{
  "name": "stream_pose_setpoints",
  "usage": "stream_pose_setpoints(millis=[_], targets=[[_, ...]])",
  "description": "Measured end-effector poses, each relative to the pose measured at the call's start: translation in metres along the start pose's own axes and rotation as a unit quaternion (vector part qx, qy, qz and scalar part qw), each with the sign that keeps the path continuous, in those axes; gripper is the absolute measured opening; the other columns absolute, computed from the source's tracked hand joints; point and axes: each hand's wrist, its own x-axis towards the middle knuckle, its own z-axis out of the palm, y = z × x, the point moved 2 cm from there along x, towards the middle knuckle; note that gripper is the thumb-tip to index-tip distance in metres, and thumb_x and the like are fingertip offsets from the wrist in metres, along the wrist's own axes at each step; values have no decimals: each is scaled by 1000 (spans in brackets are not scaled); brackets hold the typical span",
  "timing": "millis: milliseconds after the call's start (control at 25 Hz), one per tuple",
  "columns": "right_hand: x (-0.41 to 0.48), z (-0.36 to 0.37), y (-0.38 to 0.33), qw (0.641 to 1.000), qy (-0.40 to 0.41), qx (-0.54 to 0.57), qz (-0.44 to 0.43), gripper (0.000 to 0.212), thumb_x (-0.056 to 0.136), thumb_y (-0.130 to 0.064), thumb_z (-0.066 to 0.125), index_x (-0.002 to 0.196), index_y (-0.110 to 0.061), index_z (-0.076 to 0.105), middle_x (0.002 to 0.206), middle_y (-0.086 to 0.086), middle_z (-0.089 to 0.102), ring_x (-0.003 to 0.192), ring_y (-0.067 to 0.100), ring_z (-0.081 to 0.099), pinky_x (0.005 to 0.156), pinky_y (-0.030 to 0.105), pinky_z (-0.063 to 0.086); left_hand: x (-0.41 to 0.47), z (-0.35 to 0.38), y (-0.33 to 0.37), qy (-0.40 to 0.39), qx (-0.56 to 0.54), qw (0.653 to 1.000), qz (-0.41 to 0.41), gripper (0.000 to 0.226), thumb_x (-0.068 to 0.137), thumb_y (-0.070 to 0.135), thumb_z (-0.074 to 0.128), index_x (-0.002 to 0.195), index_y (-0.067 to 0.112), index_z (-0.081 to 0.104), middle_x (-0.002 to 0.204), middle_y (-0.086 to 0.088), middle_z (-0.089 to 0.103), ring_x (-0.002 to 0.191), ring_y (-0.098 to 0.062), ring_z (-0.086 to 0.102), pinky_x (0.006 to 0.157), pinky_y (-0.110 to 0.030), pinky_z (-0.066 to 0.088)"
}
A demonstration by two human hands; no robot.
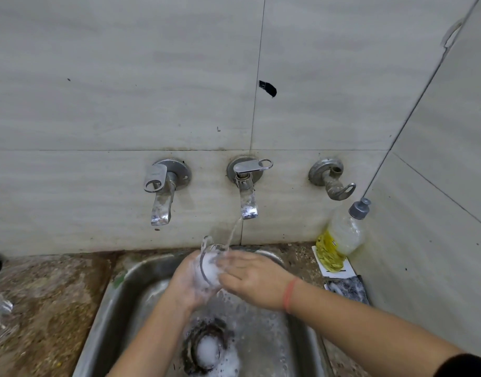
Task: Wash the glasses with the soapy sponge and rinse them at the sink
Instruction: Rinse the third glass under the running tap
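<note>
My left hand [186, 284] cups a foam-covered glass [209, 263] tipped on its side over the steel sink [116, 295]. My right hand [255, 278] lays its fingers against the soapy open end. A thin stream of water [232, 232] from the middle tap [246, 191] falls onto the glass. Foam [208, 349] sits over the drain, and a soap bottle [340, 238] stands on the counter to the right.

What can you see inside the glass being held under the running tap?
White soap foam fills the glass. The right hand lies across it, so whether a sponge or fingers are inside cannot be seen.
</note>
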Motion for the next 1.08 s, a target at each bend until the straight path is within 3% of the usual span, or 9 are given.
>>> stream_pose_setpoints(millis=[160,240,360,480,600,680,800,880,1080], targets=[[17,0,-15,984,72,60,152,3,79,-9,59,78,-11,59,65,5,62,65,25,58,85,34,48,8,7,-8,-7,-103,992,78,21,89,20,42,82,7,57,63,-7,56,53,-18,57,46,-23,51],[21,-3,-25,969,56,121,210,8,86,-15,54,86,-11,61,68,6,63,64,26,56,76,37,49,15,5,-11,14,-93,988,125,25,92,14,39,78,7,59,60,-6,56,51,-18,58,46,-22,51],[4,-3,-9,999,-8,-18,43,10,85,-11,58,92,-15,63,73,0,65,71,19,58,90,31,43,2,7,-6,-54,-44,997,20,6,76,3,63,75,0,58,59,-9,53,47,-19,56,39,-23,49],[6,-5,1,999,27,-25,14,11,77,0,59,75,-12,59,67,3,61,66,22,57,92,34,45,-9,5,-6,-121,-30,992,-5,29,63,5,81,84,-2,63,69,-11,58,58,-20,60,48,-28,54],[28,-5,-31,974,82,70,198,5,73,-9,58,72,-11,62,62,6,62,61,25,56,73,33,49,1,2,-17,-79,-102,989,72,30,89,25,54,80,1,69,70,-11,65,61,-21,66,52,-26,56],[30,-6,-32,961,50,127,242,14,84,-17,53,81,-10,65,68,10,65,66,29,58,79,38,48,8,1,-18,-30,-112,988,105,40,94,20,41,71,1,68,64,-12,64,56,-22,66,50,-25,55],[8,-8,-9,999,0,8,34,27,97,-29,44,89,-14,65,78,4,67,76,23,61,106,33,36,7,-8,-10,4,-43,999,33,30,92,18,41,82,-1,63,69,-12,60,55,-24,61,46,-27,52],[0,-8,7,1000,-12,-13,-18,28,98,-28,45,82,-13,63,77,3,66,76,23,61,104,36,40,6,-11,-9,7,-19,1000,-10,28,88,23,48,92,0,64,79,-13,60,66,-25,61,53,-31,53],[25,-8,-22,956,-55,148,246,27,91,-27,38,85,-14,60,76,9,65,72,28,56,77,39,49,12,-2,-18,5,-104,992,68,26,91,19,48,91,-2,64,71,-15,65,60,-24,66,52,-27,57]])
